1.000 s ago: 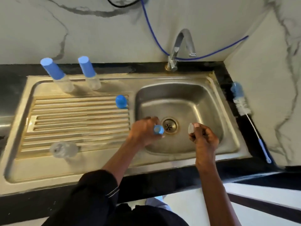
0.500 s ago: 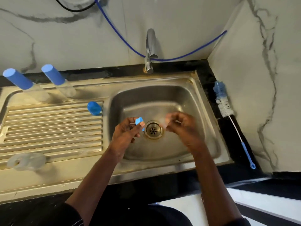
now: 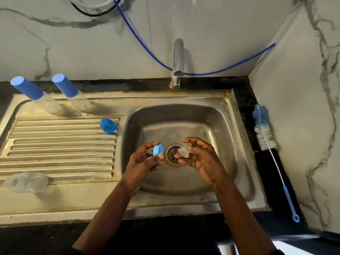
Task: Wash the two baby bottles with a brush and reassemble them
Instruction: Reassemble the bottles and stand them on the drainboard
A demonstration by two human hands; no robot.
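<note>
I see white, grey-veined walls (image 3: pixel 73 43) meeting in a corner at right. A black surface (image 3: pixel 242 96) runs below, carrying a steel sink (image 3: pixel 165 208) with a ribbed drainer (image 3: pixel 60 144). A chrome tap (image 3: pixel 178 61) stands behind it, and a blue hose (image 3: pixel 202 74) sags across the wall.

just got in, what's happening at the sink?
A person is working over the sink basin. The left hand pinches a small blue ring, and the right hand holds a clear teat in a fingertip grip. Two blue-topped bottles stand at the back of the drainboard. The brush lies untouched on the counter to the right.
</note>
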